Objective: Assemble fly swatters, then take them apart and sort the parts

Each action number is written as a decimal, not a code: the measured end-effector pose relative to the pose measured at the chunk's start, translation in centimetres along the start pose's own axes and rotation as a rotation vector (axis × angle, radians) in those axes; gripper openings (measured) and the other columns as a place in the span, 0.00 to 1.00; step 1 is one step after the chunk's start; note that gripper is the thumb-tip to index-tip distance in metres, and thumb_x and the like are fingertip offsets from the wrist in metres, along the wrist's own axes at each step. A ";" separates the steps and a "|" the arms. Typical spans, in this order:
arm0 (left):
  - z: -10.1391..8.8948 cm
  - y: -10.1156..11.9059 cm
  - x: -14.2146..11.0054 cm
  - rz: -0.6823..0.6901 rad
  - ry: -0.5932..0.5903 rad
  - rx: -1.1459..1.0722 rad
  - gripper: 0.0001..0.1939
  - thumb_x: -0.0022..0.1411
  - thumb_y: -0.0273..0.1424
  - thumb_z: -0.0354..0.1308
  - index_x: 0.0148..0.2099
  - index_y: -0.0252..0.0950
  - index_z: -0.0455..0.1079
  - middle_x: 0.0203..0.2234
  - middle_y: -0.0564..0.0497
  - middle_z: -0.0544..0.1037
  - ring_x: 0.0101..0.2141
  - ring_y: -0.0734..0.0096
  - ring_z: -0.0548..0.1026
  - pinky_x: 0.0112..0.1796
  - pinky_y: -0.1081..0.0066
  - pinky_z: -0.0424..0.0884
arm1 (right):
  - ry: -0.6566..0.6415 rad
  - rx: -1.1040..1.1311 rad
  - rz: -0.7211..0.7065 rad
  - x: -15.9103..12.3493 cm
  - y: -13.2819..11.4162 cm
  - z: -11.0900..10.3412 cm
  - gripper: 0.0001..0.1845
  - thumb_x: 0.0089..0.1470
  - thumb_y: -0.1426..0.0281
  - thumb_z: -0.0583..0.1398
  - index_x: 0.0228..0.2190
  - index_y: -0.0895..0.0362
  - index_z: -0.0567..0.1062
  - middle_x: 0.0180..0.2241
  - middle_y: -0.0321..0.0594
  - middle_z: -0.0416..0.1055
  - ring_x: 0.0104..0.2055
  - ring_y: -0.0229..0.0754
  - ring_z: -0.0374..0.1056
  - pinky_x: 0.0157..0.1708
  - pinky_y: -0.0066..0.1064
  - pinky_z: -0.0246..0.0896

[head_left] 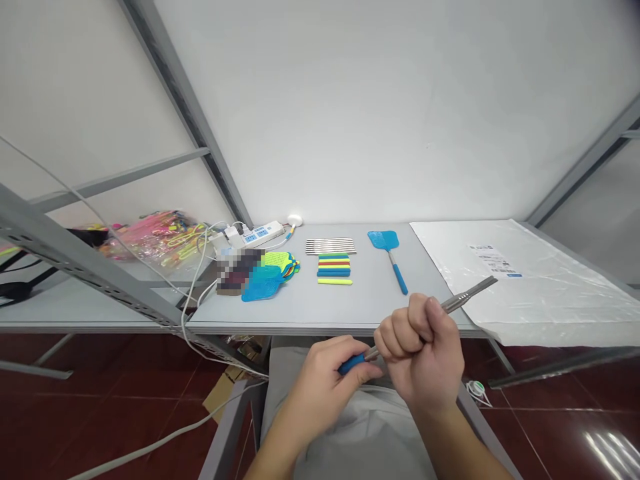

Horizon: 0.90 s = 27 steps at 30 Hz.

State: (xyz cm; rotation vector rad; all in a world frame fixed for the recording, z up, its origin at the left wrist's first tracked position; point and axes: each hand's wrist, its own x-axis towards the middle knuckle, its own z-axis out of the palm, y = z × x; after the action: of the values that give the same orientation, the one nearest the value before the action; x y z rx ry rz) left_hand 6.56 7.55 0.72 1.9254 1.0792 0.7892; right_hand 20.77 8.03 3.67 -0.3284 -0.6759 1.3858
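My left hand (333, 377) is closed around a blue handle grip (353, 363) in front of the table's edge. My right hand (425, 347) makes a fist around the metal rod (470, 293) that runs into this grip; its flattened far end sticks out up and to the right. On the table lies an assembled blue fly swatter (391, 257) with a metal shaft and blue grip. Left of it are a row of coloured grips (334, 265), a single yellow-green grip (335, 281) and several metal rods (330, 246). Swatter heads (263, 283), blue and yellow-green, lie in a pile further left.
A white power strip (260, 235) with cables stands at the back left, beside a grey metal shelf post (115, 280). White plastic sheeting (525, 293) with a label covers the right side. Bagged colourful items (155, 240) lie on the neighbouring table.
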 end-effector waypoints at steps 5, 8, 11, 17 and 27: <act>0.0 -0.1 -0.2 0.002 0.035 0.035 0.09 0.63 0.38 0.60 0.40 0.38 0.75 0.29 0.53 0.76 0.30 0.70 0.70 0.33 0.73 0.63 | 0.076 0.053 0.025 0.1 -0.4 -0.3 0.23 0.63 0.60 0.50 0.19 0.54 0.52 0.14 0.25 0.37 0.16 0.32 0.32 0.15 0.25 0.37; -0.2 0.1 -0.3 -0.008 0.031 0.044 0.09 0.62 0.38 0.60 0.41 0.39 0.75 0.30 0.54 0.76 0.31 0.71 0.71 0.34 0.73 0.63 | 0.128 0.078 0.024 0.0 -0.3 -0.3 0.23 0.63 0.60 0.51 0.19 0.54 0.53 0.15 0.25 0.38 0.16 0.32 0.32 0.14 0.26 0.38; -0.7 0.6 -0.3 -0.029 -0.015 0.038 0.08 0.63 0.36 0.59 0.41 0.39 0.75 0.30 0.55 0.76 0.31 0.72 0.71 0.34 0.74 0.62 | 0.167 0.071 0.003 -0.4 0.0 -0.2 0.22 0.63 0.61 0.50 0.19 0.54 0.54 0.15 0.26 0.40 0.16 0.33 0.34 0.14 0.26 0.40; -1.4 1.0 -0.5 -0.015 -0.102 0.071 0.10 0.66 0.37 0.56 0.38 0.38 0.74 0.29 0.55 0.75 0.31 0.71 0.69 0.33 0.73 0.59 | 0.213 0.048 -0.041 -0.8 0.4 -0.3 0.21 0.64 0.62 0.50 0.20 0.53 0.56 0.14 0.25 0.43 0.15 0.33 0.37 0.14 0.27 0.44; -1.4 1.2 -0.5 0.055 -0.084 -0.048 0.12 0.68 0.32 0.52 0.33 0.36 0.70 0.27 0.55 0.73 0.30 0.73 0.68 0.33 0.74 0.60 | 0.033 -0.047 -0.031 -2.2 2.1 0.1 0.20 0.65 0.65 0.48 0.20 0.54 0.61 0.17 0.31 0.57 0.19 0.36 0.56 0.24 0.32 0.56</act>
State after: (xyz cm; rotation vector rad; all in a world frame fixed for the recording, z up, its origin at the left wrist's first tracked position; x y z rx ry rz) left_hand 5.69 7.11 2.42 1.9378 0.9521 0.7504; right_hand 19.00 6.26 1.96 -0.3759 -0.6845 1.3337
